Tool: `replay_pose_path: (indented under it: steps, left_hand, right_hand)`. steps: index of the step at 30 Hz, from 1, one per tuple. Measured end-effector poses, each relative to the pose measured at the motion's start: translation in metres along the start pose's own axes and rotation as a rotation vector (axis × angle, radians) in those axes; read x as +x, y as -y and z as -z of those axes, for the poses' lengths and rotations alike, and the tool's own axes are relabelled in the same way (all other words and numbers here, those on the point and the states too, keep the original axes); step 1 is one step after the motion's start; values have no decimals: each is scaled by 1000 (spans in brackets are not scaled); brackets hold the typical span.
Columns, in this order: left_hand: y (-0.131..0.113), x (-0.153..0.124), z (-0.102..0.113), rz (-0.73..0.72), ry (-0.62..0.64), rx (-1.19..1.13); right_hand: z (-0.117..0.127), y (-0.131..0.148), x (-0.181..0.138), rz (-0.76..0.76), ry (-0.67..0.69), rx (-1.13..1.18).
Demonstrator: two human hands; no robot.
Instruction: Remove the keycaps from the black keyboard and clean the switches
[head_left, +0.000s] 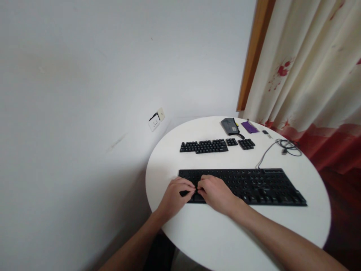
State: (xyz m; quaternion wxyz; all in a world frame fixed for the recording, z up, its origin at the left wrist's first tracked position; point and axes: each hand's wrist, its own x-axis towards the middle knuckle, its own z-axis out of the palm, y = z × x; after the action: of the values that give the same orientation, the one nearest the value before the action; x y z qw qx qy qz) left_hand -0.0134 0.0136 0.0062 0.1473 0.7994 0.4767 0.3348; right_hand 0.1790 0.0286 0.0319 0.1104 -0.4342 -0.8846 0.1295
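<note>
A black keyboard [254,186] lies across the near half of a round white table [225,233]. Both hands rest on its left end, side by side and almost touching. My left hand [175,195] is curled, thumb and fingers closed over a small dark part at the keyboard's left edge. My right hand [216,192] is bent knuckles up, its fingertips pressed together down onto the keys; what they pinch is hidden. Farther back, loose black keycaps [204,146] lie arranged in rows like a keyboard layout.
The keyboard's cable [284,146] coils at the table's right. A dark pouch [230,126] and a purple card [249,127] lie at the far edge. A white wall with a socket [156,120] is on the left, a curtain [310,75] on the right.
</note>
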Motion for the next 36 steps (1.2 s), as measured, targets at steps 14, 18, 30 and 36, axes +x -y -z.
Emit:
replay_pose_path:
  steps: [14, 18, 30, 36]
  left_hand:
    - [0, -1, 7, -69, 101, 134]
    - [-1, -9, 11, -118, 106, 215]
    - [0, 6, 21, -105, 144, 115]
    - [36, 93, 10, -99, -45, 100]
  right_hand:
    - [4, 0, 0, 20, 27, -54]
    - [4, 7, -4, 145, 15, -196]
    - [-2, 29, -9, 137, -9, -232]
    - [12, 10, -2, -56, -143, -52]
